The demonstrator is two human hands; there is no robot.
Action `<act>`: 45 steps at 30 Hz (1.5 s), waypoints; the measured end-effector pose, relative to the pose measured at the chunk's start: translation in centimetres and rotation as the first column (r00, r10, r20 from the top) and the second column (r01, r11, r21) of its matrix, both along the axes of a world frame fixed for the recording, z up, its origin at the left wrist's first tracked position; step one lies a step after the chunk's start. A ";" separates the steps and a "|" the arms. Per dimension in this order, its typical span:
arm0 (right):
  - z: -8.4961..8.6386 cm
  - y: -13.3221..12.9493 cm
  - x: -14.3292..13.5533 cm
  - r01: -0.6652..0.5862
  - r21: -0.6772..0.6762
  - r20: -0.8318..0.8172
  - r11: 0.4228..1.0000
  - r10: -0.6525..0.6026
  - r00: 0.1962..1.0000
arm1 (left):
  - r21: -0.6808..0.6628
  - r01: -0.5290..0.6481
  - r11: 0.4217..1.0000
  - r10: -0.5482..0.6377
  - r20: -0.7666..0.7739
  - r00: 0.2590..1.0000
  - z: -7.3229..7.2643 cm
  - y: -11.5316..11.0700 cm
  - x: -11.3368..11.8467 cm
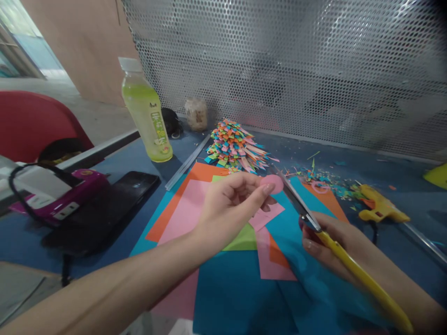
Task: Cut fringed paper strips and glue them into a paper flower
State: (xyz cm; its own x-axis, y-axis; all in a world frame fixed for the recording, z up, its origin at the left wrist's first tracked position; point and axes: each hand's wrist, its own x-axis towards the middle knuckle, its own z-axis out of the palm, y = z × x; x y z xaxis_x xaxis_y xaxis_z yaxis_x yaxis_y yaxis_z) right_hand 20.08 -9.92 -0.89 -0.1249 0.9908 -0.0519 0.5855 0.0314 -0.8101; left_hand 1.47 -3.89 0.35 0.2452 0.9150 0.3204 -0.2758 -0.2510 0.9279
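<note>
Between the thumb and fingers of my left hand (pixel 232 200) is a small round piece of pink paper (pixel 274 184). My right hand (pixel 331 237) grips yellow-handled scissors (pixel 307 214), whose blades point up and left, close beside the paper's right edge. Whether the blades touch the paper I cannot tell. Beneath both hands lie overlapping sheets: blue paper (pixel 237 293), pink paper (pixel 188 200), orange paper (pixel 204 171) and green paper (pixel 244 239). A smaller pink piece (pixel 275 260) rests on top of them.
Behind my hands stands a cone of colourful paper strips (pixel 233 144). Paper scraps (pixel 324 181) and a yellow glue gun (pixel 380 204) lie to the right. At left are a drink bottle (pixel 148 121), a clear ruler (pixel 188 163), a black phone (pixel 136 186) and a purple power strip (pixel 73 195).
</note>
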 end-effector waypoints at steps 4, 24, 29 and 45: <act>0.5 -0.2 -0.7 0.064 -0.024 -0.022 0.998 -0.064 0.998 | 0.006 -0.020 1.000 0.019 0.007 1.000 0.0 0.0 0.0; 0.5 -0.1 -0.6 0.037 -0.032 -0.017 0.999 -0.037 0.999 | 0.027 -0.027 0.999 0.029 -0.062 0.998 0.2 -0.1 -0.1; 0.8 -0.2 -0.8 0.076 -0.068 -0.055 0.995 -0.080 0.995 | 0.024 -0.018 1.000 0.019 -0.038 0.999 0.2 -0.1 0.0; 0.9 -0.3 -1.0 0.079 -0.013 -0.003 0.997 -0.079 0.997 | 0.055 -0.062 0.997 0.064 -0.041 0.997 0.1 0.0 -0.1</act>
